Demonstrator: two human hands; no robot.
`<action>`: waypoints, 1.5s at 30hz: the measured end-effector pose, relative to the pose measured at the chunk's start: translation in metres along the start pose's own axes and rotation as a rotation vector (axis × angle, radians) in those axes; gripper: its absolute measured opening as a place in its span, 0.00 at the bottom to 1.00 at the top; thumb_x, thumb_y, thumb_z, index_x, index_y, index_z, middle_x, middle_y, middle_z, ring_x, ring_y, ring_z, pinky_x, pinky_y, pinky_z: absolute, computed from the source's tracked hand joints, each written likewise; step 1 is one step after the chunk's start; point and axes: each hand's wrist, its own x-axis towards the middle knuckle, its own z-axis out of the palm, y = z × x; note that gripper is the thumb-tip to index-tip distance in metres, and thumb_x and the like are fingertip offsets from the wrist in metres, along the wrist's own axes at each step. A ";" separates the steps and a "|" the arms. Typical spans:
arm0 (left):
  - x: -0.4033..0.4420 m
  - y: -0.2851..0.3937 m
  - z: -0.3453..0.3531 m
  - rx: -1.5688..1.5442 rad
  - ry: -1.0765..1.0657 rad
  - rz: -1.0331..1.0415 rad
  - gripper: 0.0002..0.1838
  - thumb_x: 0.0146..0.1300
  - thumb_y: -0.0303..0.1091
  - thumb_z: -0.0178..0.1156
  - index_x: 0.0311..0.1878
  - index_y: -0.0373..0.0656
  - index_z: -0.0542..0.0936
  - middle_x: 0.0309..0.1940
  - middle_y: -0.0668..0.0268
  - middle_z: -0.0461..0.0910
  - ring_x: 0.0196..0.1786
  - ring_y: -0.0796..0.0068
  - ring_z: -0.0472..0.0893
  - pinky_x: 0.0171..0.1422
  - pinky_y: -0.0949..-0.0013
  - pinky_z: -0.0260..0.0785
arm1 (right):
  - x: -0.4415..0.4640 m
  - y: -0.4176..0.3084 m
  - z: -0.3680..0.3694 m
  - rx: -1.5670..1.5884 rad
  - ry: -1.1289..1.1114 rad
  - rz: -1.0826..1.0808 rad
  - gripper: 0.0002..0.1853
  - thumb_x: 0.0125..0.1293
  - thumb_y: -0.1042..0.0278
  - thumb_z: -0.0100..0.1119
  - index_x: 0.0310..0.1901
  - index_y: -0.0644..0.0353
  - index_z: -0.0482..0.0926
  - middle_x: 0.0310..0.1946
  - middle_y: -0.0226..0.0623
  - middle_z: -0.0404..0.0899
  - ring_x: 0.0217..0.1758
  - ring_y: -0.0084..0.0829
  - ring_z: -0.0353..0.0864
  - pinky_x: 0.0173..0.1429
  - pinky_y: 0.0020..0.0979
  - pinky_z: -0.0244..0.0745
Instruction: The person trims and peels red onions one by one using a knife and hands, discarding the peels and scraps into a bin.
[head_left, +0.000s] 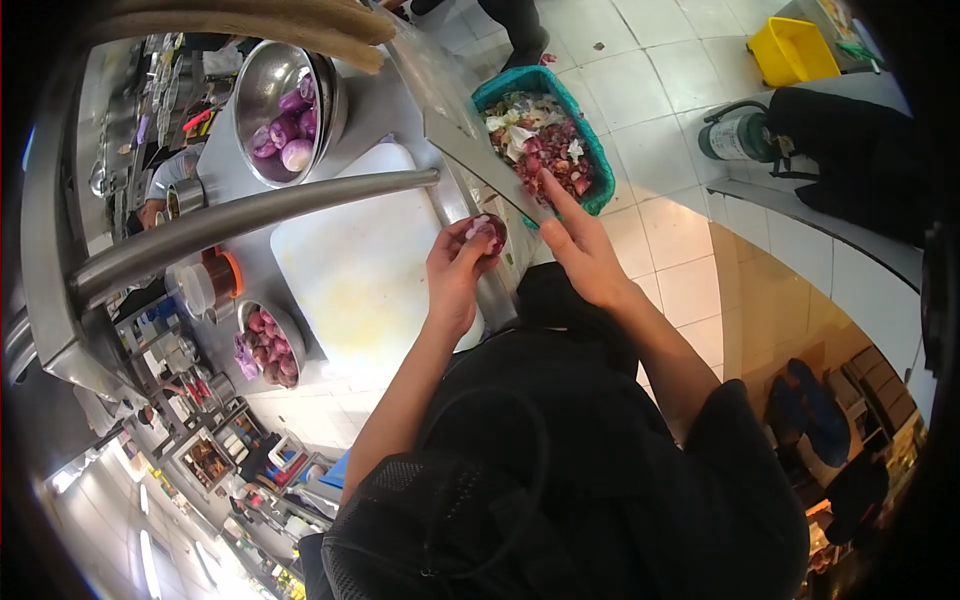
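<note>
My left hand is closed around a red onion, its fingers and thumb wrapped on it beside the cutting board's edge. A large knife is in my right hand, with the index finger stretched along the blade. Its broad blade points up and to the left, a little apart from the onion. Below the blade stands a bin with a teal liner, holding onion skins and white scraps. The white cutting board lies on the steel counter to the left of my left hand.
Nested steel bowls hold several peeled purple onions. A smaller bowl holds several small reddish onions. A steel rail crosses above the counter. A yellow bucket and a green cylinder stand to the right; another person's leg shows beyond.
</note>
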 end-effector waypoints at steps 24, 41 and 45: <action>0.000 -0.014 -0.009 0.044 -0.069 0.145 0.15 0.68 0.26 0.67 0.56 0.36 0.79 0.47 0.62 0.85 0.46 0.74 0.84 0.52 0.69 0.78 | -0.006 -0.012 0.010 -0.353 -0.232 0.026 0.44 0.71 0.34 0.55 0.77 0.61 0.64 0.23 0.48 0.76 0.28 0.40 0.81 0.35 0.39 0.71; -0.016 0.008 -0.027 -0.150 -0.164 0.114 0.25 0.68 0.38 0.59 0.65 0.36 0.73 0.53 0.61 0.80 0.51 0.69 0.80 0.54 0.62 0.75 | 0.015 0.039 0.008 0.112 0.046 0.110 0.32 0.80 0.43 0.49 0.72 0.60 0.71 0.21 0.27 0.76 0.22 0.26 0.69 0.32 0.33 0.69; -0.014 0.024 -0.064 -0.167 0.061 0.348 0.22 0.70 0.39 0.57 0.64 0.40 0.74 0.52 0.63 0.79 0.48 0.72 0.79 0.50 0.66 0.73 | 0.012 0.018 0.011 -0.271 0.051 0.154 0.35 0.78 0.45 0.51 0.80 0.49 0.57 0.33 0.51 0.84 0.31 0.37 0.80 0.47 0.36 0.75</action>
